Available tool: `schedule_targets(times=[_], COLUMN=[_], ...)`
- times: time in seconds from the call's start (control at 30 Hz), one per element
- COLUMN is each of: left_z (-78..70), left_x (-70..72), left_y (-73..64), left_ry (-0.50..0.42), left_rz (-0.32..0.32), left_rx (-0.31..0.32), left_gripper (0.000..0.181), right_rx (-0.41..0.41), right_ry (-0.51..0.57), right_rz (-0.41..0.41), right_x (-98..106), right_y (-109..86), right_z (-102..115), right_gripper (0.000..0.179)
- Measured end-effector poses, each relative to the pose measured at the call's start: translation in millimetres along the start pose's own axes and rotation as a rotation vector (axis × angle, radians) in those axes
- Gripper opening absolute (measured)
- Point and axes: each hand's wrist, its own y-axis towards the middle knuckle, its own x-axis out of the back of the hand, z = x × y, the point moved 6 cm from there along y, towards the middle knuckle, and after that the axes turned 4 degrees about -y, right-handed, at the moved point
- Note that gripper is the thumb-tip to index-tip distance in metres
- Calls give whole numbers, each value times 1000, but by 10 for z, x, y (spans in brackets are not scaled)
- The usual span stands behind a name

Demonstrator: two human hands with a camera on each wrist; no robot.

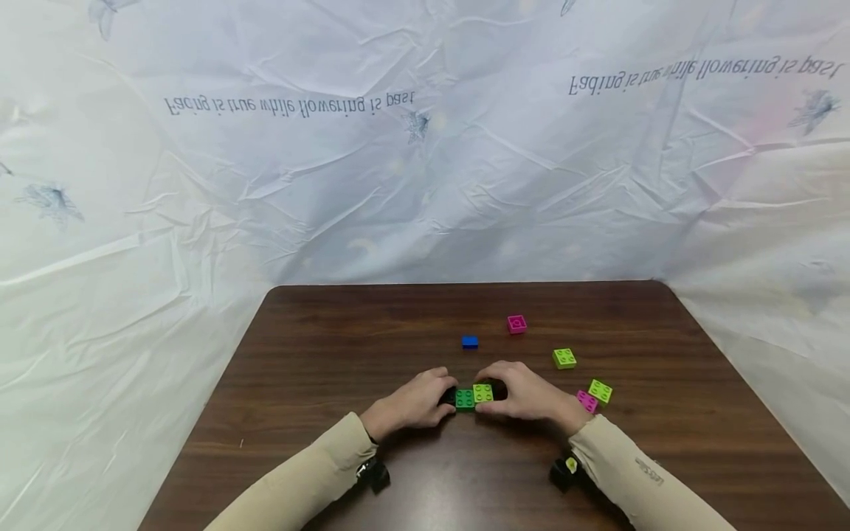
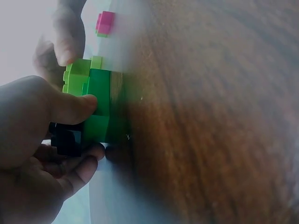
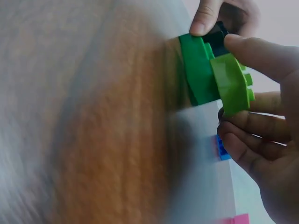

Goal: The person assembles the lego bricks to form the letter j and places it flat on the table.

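Observation:
A dark green toy building brick (image 1: 465, 400) lies between the two hands near the middle of the table. My left hand (image 1: 417, 398) grips it from the left, thumb along its near side and fingers curled round the far side. A black brick (image 2: 69, 141) sits on the green one at that end, partly hidden by the left hand. At the other end, a lime green brick (image 3: 232, 84) sits on the green brick, slightly tilted against it in the right wrist view. My right hand (image 1: 524, 391) pinches this lime brick between thumb and fingers.
Behind the hands lie a blue brick (image 1: 470, 342) and an upturned magenta brick (image 1: 516, 324). To the right are a lime brick (image 1: 564, 358), another lime brick (image 1: 600, 391) and a pink brick (image 1: 587, 401) against it, close to the right wrist. White sheeting (image 1: 425, 184) hangs beyond the brown table (image 1: 345, 317).

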Motion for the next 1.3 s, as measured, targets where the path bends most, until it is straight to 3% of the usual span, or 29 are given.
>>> schedule_targets(times=[0.23,0.73,1.3], left_z=[-2,3,-1], left_x=[1,13,14], left_y=[-5,5,6], left_ry=[0,4,28], left_rz=[5,12,-2], left_rx=[14,18,-9], left_gripper=[37,37,38], right_rx=[2,-86,-194], right_ry=[34,17,-66], right_rz=[-69,-200,-264], right_x=[150,486,659], right_y=[-32,-73,-168], right_z=[-90,-404,-745], right_gripper=[51,49,55])
